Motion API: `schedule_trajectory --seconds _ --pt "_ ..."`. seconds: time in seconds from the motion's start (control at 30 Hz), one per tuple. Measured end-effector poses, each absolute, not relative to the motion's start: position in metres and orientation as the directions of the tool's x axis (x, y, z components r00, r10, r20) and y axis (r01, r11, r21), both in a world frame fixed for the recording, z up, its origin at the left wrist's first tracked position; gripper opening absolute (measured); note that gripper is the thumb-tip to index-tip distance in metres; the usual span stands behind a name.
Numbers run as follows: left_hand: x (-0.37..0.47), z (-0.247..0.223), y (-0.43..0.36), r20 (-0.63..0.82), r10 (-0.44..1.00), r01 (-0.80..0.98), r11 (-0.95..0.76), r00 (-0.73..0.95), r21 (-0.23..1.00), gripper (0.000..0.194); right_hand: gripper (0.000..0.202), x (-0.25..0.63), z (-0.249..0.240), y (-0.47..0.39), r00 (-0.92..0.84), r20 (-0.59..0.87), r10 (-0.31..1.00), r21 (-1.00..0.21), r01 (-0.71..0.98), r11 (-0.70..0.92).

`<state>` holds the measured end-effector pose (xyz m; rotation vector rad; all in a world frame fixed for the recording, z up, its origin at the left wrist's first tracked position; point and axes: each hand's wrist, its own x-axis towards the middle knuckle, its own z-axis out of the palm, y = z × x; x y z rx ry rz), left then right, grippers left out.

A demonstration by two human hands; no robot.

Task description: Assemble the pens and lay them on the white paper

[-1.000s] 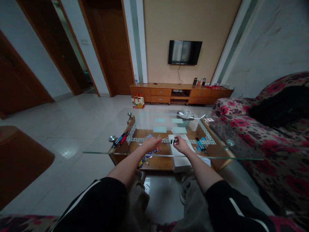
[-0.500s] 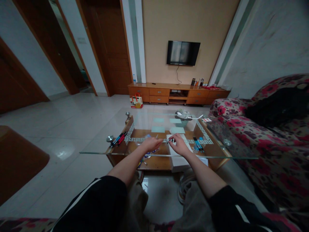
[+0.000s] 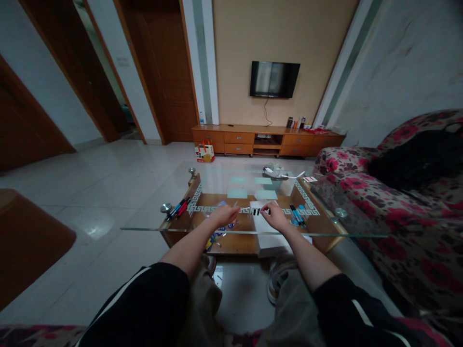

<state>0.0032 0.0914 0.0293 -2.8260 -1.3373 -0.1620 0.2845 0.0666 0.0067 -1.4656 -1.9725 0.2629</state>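
Observation:
My left hand (image 3: 227, 215) is closed in a pinch over the middle of the glass table (image 3: 152, 224). A thin pale stick (image 3: 244, 208) pokes out from its fingertips toward the right. My right hand (image 3: 274, 215) also pinches, but whatever is between its fingertips is too small to make out. Just left of those fingertips, several short black pieces (image 3: 255, 212) lie side by side on the glass. Blue, red and black pens (image 3: 178, 209) lie in a bunch at the left. More blue and black pens (image 3: 298, 216) lie to the right of my right hand.
Under the glass, a white box (image 3: 269, 243) and plastic packaging (image 3: 220, 232) rest on the wooden shelf. A bowl (image 3: 275, 172) with crumpled white plastic stands at the table's far right. A floral sofa (image 3: 361, 212) borders the right side, and a wooden TV cabinet (image 3: 238, 137) stands beyond.
My hands have moved apart, the right one shifting right and the left one slightly left. The black pieces and the pale stick now show more plainly between them.

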Motion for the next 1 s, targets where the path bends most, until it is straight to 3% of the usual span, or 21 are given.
schedule_trajectory --seconds 0.27,0.53,0.83,1.0 --pt "0.004 0.026 0.093 0.115 0.757 0.762 -0.647 0.643 0.0 0.034 0.01 0.287 -0.01 0.068 -0.186 0.217 0.958 -0.494 0.826 0.272" --pt "0.005 0.027 0.089 0.095 0.732 0.732 -0.68 0.675 0.037 0.023 0.009 0.285 -0.02 0.076 -0.148 0.209 0.967 -0.444 0.866 0.229" --pt "0.012 0.031 0.086 0.113 0.674 0.683 -0.727 0.73 -0.074 0.021 0.018 0.282 -0.02 0.078 -0.09 0.181 0.979 -0.45 0.878 0.164" --pt "0.017 0.032 0.086 0.091 0.669 0.675 -0.731 0.737 -0.094 0.022 0.022 0.284 -0.006 0.075 -0.039 0.256 0.966 -0.48 0.862 0.162"
